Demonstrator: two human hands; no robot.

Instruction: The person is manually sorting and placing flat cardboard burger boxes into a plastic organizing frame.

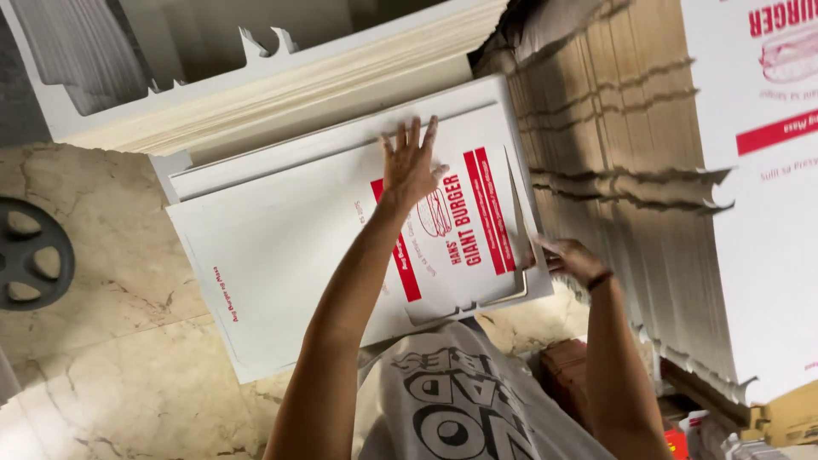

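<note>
My left hand lies flat, fingers spread, palm pressed on the top flattened carton blank, a white sheet with red printed bands and a line drawing. The fingertips reach almost to the blank's far long edge. My right hand is at the blank's right edge near its near right corner, fingers curled on the edge; whether it pinches the sheet or only touches it, I cannot tell. The blank sits on top of a low stack of like sheets; its left corner overhangs the marble floor. A taller pile of white blanks butts against the far edge of the stack. To the right, a high pile of stacked blanks with brown ragged edges stands just beside my right hand, leaving only a narrow gap. The open room is on the left, over the floor, where a dark wheel lies well apart from the sheets.
</note>
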